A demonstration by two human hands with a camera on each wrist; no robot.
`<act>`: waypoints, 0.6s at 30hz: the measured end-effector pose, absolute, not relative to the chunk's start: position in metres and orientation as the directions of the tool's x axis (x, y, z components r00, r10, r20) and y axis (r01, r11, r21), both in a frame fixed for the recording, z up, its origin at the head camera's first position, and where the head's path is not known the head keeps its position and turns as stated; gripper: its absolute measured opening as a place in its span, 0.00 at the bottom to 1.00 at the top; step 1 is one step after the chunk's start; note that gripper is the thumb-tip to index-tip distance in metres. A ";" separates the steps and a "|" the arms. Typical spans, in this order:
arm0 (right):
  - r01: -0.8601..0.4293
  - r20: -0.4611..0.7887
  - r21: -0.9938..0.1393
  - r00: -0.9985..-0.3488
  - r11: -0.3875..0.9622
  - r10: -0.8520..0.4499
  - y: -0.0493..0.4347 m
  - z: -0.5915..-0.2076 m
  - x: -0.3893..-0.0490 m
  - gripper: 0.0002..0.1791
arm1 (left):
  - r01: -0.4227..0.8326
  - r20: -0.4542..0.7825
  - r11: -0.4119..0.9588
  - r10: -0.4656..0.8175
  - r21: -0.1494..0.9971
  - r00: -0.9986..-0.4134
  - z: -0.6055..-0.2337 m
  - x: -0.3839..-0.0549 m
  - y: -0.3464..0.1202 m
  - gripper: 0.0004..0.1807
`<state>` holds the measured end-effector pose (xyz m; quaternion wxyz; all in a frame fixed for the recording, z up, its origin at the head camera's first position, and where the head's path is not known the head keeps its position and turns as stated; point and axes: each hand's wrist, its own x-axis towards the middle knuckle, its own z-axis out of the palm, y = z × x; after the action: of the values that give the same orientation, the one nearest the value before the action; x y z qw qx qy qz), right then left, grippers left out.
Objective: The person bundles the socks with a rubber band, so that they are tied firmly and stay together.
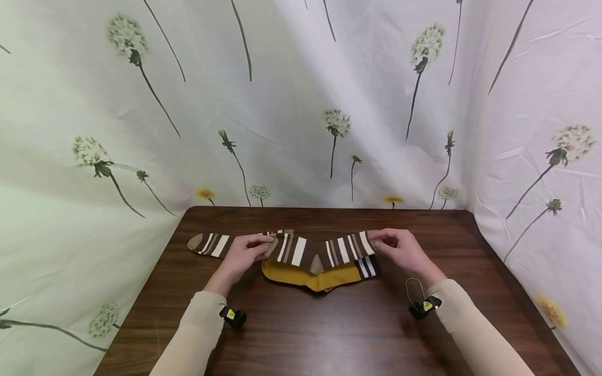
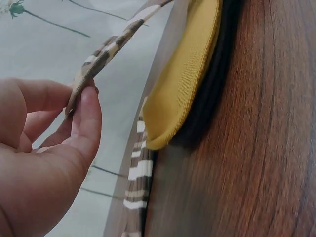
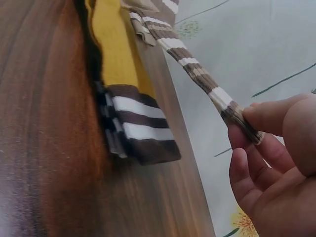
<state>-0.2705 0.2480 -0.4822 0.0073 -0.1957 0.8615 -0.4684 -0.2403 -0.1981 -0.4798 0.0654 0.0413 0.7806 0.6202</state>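
Note:
A brown sock with white and tan stripes is stretched between both hands, raised off the table. My left hand pinches its tan toe end between thumb and fingers, seen closely in the left wrist view. At the other end, my right hand pinches the striped cuff. Below and nearer lies a mustard yellow sock, its dark cuff banded in white, with a dark layer under it. Another striped brown sock lies on the table behind my left hand, partly hidden by that hand and the raised sock.
Everything rests on a dark wood-grain table. White cloth printed with dandelions hangs along the back and sides. Small black devices are strapped at both wrists.

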 end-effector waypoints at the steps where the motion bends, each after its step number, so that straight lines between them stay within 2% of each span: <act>1: -0.335 0.173 -0.810 -0.921 0.481 -0.350 0.247 -0.484 -0.270 0.10 | -0.017 -0.052 0.233 0.145 0.972 -0.988 -0.480 -0.239 -0.200 0.15; 11: -0.341 0.172 -0.803 -0.918 0.488 -0.358 0.243 -0.485 -0.263 0.09 | -0.076 -0.097 0.145 0.146 0.987 -0.985 -0.477 -0.230 -0.209 0.19; 18: -0.365 0.197 -0.793 -0.912 0.489 -0.361 0.243 -0.487 -0.256 0.10 | -0.093 -0.114 0.143 0.145 0.985 -0.983 -0.473 -0.222 -0.213 0.23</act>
<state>-0.2564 0.2426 -0.4866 -0.0019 -0.2103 0.8627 -0.4598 -0.2222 -0.2131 -0.4735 0.0912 0.0173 0.7505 0.6543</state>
